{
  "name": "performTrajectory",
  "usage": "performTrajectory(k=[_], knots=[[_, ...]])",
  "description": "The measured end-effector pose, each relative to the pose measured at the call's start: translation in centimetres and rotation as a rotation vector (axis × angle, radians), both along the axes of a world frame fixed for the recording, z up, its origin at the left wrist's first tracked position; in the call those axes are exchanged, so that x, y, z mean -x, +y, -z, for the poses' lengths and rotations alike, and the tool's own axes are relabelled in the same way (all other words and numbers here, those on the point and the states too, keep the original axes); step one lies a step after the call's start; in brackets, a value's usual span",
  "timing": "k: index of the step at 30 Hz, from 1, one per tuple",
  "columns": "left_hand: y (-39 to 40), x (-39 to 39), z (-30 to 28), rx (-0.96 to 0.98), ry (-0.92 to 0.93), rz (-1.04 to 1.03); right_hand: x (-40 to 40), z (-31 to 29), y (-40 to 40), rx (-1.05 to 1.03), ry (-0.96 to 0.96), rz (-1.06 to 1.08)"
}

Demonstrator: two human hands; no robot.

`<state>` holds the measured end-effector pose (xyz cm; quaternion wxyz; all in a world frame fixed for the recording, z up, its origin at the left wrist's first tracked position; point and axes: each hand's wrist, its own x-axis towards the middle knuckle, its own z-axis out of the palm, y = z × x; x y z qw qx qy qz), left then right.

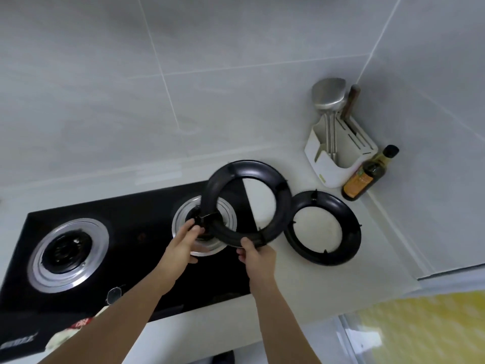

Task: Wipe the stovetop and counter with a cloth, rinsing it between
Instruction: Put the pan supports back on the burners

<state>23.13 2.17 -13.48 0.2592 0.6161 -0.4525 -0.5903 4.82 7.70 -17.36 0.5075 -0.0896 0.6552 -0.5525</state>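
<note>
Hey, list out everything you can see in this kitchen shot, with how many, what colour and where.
Stovetop: one, black glass, set into the counter at left.
Burners: two, silver rings with dark centres, left and right on the stovetop.
Held pan support ring: one, black, lifted and tilted above the right burner.
Second pan support ring: one, black, lying flat on the counter right of the stovetop.
Counter: one, pale.
Utensil holder: one, white, back right corner.
Spatula: one, metal, standing in the holder.
Bottle: one, amber, dark cap, beside the holder.
Cloth: one, light with red, stovetop front edge, partly hidden.
Hands: left and right, both gripping the held ring's near rim.
</note>
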Motion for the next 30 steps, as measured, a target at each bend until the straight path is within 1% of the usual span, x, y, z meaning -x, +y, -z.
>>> performTrajectory(k=[4, 8, 19, 25, 30], knots=[[-0.9, -2.0, 0.2, -0.055, -0.030, -0.276, -4.2, 1.5, -2.6, -0.024, -0.117, -0.195], [-1.8, -4.6, 1.6, -0.164, -0.023, -0.342, -6.4, 3.4, -4.4, -0.085, -0.164, -0.275], [-2.2, -5.7, 4.2, -0.330, -0.041, -0.282, -6.5, 6.2, -3.9, -0.193, -0.150, -0.349], [-2.8, -5.3, 3.7, -0.333, -0.056, -0.222, -6.6, 6.1, -4.5, -0.219, -0.183, -0.298], [-2.7, -5.2, 3.6, -0.317, -0.085, -0.172, -6.2, 5.9, -4.7, -0.289, -0.197, -0.356]])
